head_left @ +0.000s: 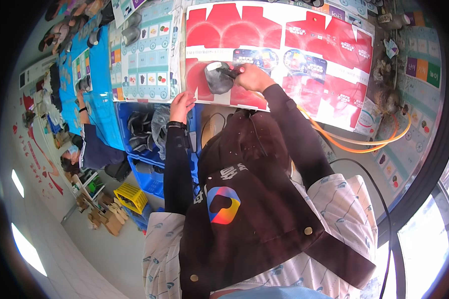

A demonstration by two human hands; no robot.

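Observation:
My right hand (254, 78) is closed around a dark handle-like part, over the red and white printed sheet (244, 97) on the table. Touching or just left of its fingers is a dark grey, rounded piece (218, 79) with a pale patch on top, perhaps a shoe part. I cannot tell whether the two are joined. At the near edge of the table, my left hand (183, 105) has its fingers extended and holds nothing.
Blue crates (157, 183) with dark pieces and clear plastic stand below the table's left side. An orange hose (344, 147) loops at the right. A co-worker (102, 149) reaches over a blue-covered table (102, 117). A yellow basket (132, 197) sits lower left.

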